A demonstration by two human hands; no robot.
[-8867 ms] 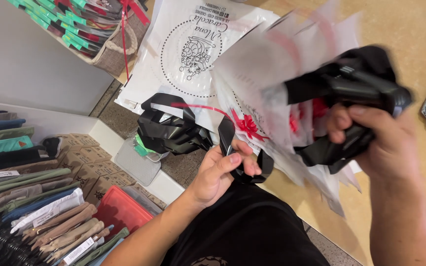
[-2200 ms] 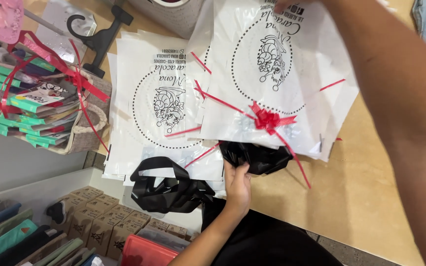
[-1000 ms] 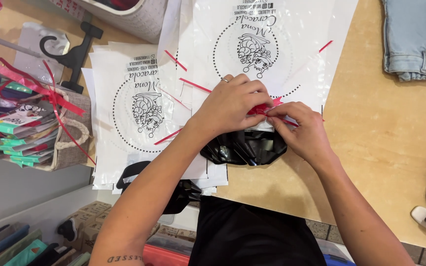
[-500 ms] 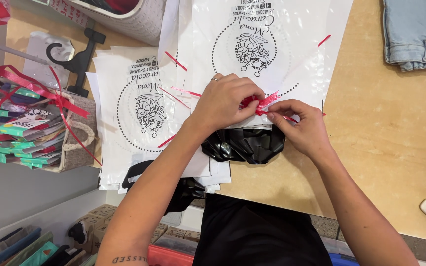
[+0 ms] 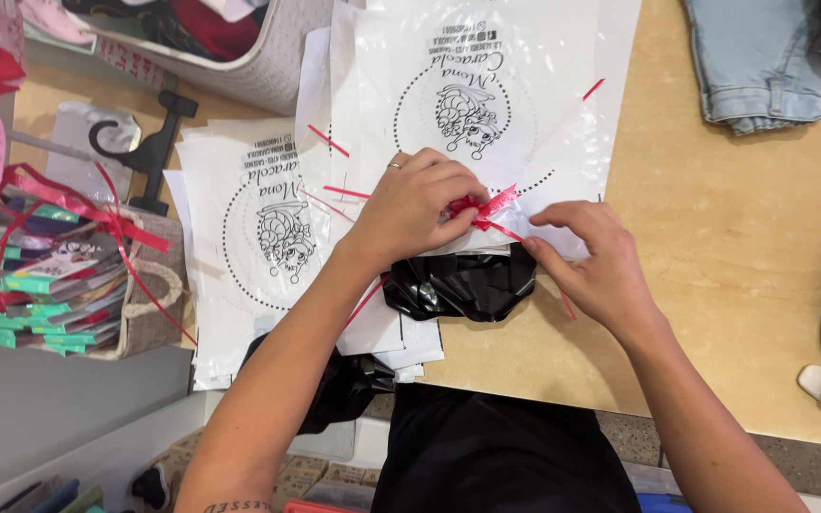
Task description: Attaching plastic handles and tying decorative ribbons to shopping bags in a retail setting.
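Hands at a red ribbon bow (image 5: 480,206)
Left hand (image 5: 415,207) pinched the glossy bow on a white plastic bag (image 5: 486,57); right hand (image 5: 593,261) pinched its crinkled edge, hiding black film (image 5: 463,285).

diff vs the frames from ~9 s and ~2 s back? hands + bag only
About 9 s ago the right hand held a black bundle up in the air; the bundle is now down on the counter as the black item under the white bag. Both hands have come onto the red bow; the left hand pinches it. The bag stack and denim stayed put.
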